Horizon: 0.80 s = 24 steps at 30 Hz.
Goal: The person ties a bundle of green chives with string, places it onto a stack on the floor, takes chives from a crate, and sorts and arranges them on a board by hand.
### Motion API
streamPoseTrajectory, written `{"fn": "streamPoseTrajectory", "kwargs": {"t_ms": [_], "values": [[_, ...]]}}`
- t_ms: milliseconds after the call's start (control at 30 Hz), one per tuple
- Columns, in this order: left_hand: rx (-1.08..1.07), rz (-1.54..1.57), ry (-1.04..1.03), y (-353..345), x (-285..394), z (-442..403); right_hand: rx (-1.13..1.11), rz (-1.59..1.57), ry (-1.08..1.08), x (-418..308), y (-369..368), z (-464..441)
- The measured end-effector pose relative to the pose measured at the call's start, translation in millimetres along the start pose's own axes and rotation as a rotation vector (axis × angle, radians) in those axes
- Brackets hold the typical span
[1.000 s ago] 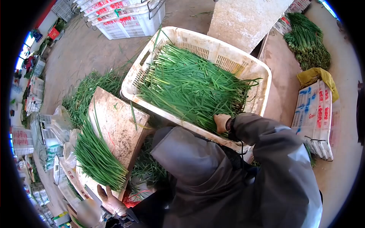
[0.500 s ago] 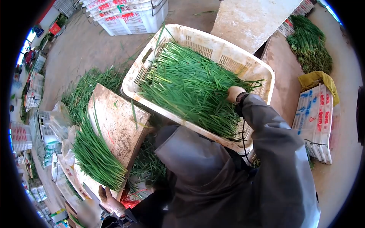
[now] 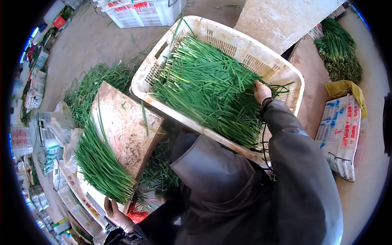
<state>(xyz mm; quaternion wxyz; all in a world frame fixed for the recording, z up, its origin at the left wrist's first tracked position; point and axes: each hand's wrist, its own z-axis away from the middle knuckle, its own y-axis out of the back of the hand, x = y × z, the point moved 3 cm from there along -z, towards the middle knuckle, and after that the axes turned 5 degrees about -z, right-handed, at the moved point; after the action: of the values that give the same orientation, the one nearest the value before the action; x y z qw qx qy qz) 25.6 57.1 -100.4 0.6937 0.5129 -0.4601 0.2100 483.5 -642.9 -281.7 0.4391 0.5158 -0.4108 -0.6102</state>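
A white plastic crate (image 3: 163,107) in front of me holds a thick layer of garlic chives (image 3: 216,87). My right hand (image 3: 261,92) is at the crate's right end, with its fingers curled into the leaf tips of these chives. A separate bunch of garlic chives (image 3: 104,167) lies on a dirt-stained board (image 3: 124,122) to the left. Close below the pale cut ends of that bunch is my left hand (image 3: 118,216), palm up and fingers apart, with nothing in it.
Loose green leaves (image 3: 102,83) lie on the floor behind the board. Red ties (image 3: 137,214) sit near my left hand. Stacked white crates (image 3: 141,14) stand at the back, another crate (image 3: 339,126) at the right, and a pile of chives (image 3: 337,49) beyond it.
The whole view has shifted slightly. My right hand has moved a little toward the crate's far side, still at the leaf tips. My left hand stays beside the bunch.
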Motion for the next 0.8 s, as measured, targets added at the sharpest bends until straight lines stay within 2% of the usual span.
{"fn": "streamPoseTrajectory", "kwargs": {"t_ms": [33, 67, 200, 400, 500, 533, 667, 767, 800], "values": [[-0.007, -0.006, -0.006, -2.6, 4.3, 1.3, -0.006, -0.099, -0.023, 1.9, -1.6, 0.1], [-0.013, -0.013, -0.014, -5.0, 7.9, 2.2, -0.127, -0.134, -0.01, 2.9, -8.8, 0.1], [-0.014, -0.004, -0.004, -8.1, 6.5, 2.0, -0.265, 0.003, -0.017, -0.3, -31.8, 6.3], [-0.024, -0.004, 0.001, -7.8, 3.4, 3.5, -0.158, -0.115, -0.07, -10.4, -28.9, 16.8], [-0.027, 0.008, -0.003, -6.2, 5.5, 4.7, -0.256, -0.103, -0.069, -20.6, -2.5, 14.5], [-0.03, 0.018, -0.003, -6.1, 5.2, 5.0, -0.2, -0.077, 0.0, -17.5, 0.6, 10.0], [-0.032, 0.023, 0.015, -7.7, 9.9, 7.8, -0.344, -0.093, 0.08, -20.1, 44.5, -7.9], [-0.058, -0.003, -0.006, -7.2, 5.8, 4.3, -0.52, -0.312, 0.021, -31.6, 84.1, -14.6], [-0.063, -0.016, 0.002, -7.8, 8.6, 5.2, -0.549, -0.502, 0.017, -36.2, 98.6, -14.5]]}}
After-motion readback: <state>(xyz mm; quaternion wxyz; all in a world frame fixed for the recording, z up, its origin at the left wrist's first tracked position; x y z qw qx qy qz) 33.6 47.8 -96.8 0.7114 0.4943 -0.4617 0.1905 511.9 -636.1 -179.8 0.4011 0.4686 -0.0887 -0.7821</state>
